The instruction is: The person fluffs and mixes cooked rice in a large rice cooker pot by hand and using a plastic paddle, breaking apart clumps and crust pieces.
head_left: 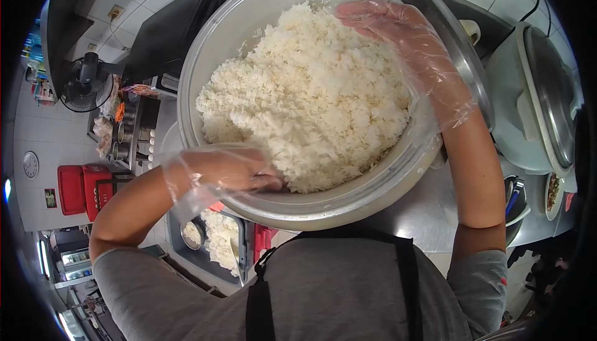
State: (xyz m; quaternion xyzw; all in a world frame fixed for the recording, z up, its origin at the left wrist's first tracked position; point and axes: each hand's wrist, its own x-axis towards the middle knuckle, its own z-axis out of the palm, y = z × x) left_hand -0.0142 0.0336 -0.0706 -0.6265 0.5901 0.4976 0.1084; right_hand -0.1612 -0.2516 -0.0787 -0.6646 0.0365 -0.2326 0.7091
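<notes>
A big round metal pot (214, 27) holds a large heap of white cooked rice (317, 86). Both my hands wear clear plastic gloves. My left hand (239, 168) is at the pot's near left side, its fingers curled against the lower edge of the rice; motion blurs it, and whether it holds any rice is hard to see. At the upper right of the heap, my right hand (392, 27) lies with fingers stretched out along the rice, just inside the rim, grasping nothing visible.
Below left, a grey tub (180, 241) holds more rice, a small metal bowl (191, 234) and a white utensil. A metal lid (448, 39) leans at the pot's right. Farther right stands a lidded cooker (513, 104). A fan (87, 84) and red box (73, 188) are left.
</notes>
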